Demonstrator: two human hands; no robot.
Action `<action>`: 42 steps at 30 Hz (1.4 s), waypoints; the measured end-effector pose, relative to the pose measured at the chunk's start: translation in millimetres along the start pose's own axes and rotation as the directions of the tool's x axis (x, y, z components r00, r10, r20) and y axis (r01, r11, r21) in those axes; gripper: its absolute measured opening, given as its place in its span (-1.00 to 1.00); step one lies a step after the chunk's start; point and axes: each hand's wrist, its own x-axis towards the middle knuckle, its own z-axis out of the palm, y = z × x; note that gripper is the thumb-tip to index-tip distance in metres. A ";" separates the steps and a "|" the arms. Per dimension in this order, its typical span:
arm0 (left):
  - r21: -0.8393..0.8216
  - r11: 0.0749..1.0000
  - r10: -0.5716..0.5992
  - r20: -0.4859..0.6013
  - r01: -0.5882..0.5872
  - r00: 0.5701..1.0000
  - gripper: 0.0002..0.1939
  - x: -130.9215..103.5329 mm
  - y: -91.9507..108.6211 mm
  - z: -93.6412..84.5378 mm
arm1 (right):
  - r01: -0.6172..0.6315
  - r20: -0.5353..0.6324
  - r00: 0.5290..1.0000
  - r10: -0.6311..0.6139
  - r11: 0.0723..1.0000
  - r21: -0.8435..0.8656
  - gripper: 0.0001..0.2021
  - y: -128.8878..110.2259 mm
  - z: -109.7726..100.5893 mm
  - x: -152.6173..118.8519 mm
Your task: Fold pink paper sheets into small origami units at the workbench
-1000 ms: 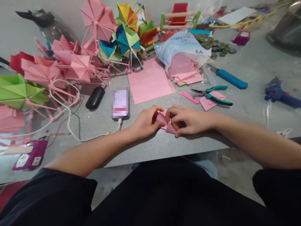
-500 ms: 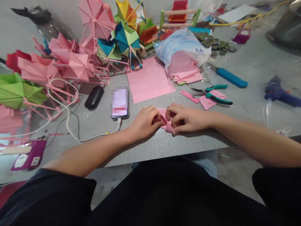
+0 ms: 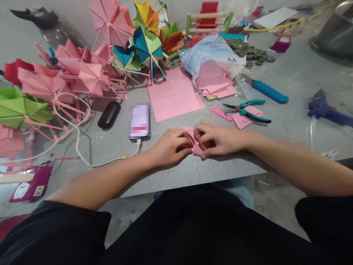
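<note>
Between my hands, close to the table's front edge, lies a small folded piece of pink paper (image 3: 196, 150). My left hand (image 3: 172, 147) curls over its left part, thumb and fingertips at the paper. From the other side my right hand (image 3: 213, 140) pinches it, the thumb low and the fingers bent above. Fingers cover much of the paper, so its full shape is hidden. Beyond it lies a large pink sheet (image 3: 175, 95). Right of that are a pink-handled tool (image 3: 221, 113) and green-handled pliers (image 3: 249, 109) resting on small pink pieces (image 3: 242, 119).
Folded paper flowers (image 3: 82, 71) crowd the back left. A phone (image 3: 139, 120) with a white cable and a black case (image 3: 109, 115) lie left. Toward the back right are a copy-paper bag (image 3: 212, 51), coins (image 3: 252, 53), a blue cutter (image 3: 270, 91) and a glue gun (image 3: 328, 110).
My left hand has flattened slightly, its fingers reaching further over the pink paper. My right hand stays nearly in place. The whole view has shifted a little.
</note>
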 end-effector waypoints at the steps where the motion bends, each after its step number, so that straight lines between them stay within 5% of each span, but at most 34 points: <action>1: -0.004 1.000 -0.017 0.004 0.017 1.000 -0.92 0.4 1.0 -0.3 | 0.001 0.002 1.000 -0.001 1.000 -0.004 -0.63 -0.3 -0.1 0.5; 8: -0.022 0.993 -0.119 0.043 0.120 0.992 -0.90 3.9 6.8 -1.6 | 0.002 0.012 1.000 -0.002 1.000 -0.031 -0.63 -1.4 0.3 3.6; 42: 0.069 0.985 -0.160 0.034 0.157 0.987 -0.89 6.2 10.3 1.8 | -0.051 0.017 0.998 0.053 0.994 -0.101 -0.59 -9.8 -4.5 3.7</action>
